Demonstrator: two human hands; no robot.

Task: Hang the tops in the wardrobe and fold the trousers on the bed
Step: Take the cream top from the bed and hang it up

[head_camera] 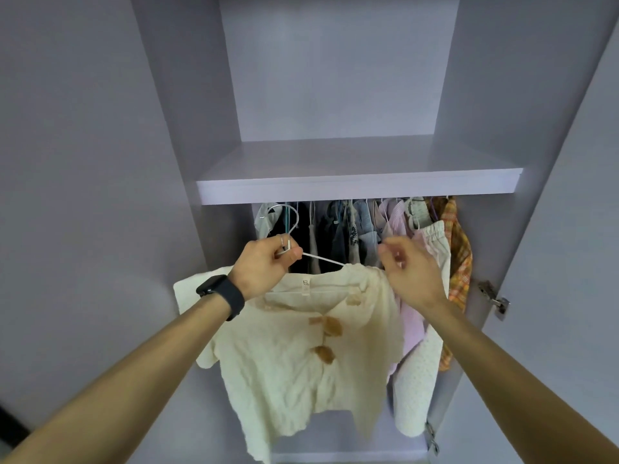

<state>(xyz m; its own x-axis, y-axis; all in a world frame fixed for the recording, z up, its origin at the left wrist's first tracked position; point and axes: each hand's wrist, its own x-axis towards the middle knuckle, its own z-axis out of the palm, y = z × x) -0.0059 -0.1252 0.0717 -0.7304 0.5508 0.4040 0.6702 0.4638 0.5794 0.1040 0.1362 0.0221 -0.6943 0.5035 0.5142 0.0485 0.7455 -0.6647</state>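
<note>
Fingers of left hand [263,267] around one hanger [323,259] bearing one cream top [301,360]; right hand [410,267]: grasp unclear.

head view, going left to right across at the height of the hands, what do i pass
black watch → left hand → white hanger → right hand → orange plaid shirt → metal door hinge. The cream top is left out because it spans below both hands.

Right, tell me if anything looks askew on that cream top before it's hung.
The cream top sits lopsided on the white hanger: one hanger arm is bare between the left hand and the collar. The right hand pinches its shoulder.
</note>
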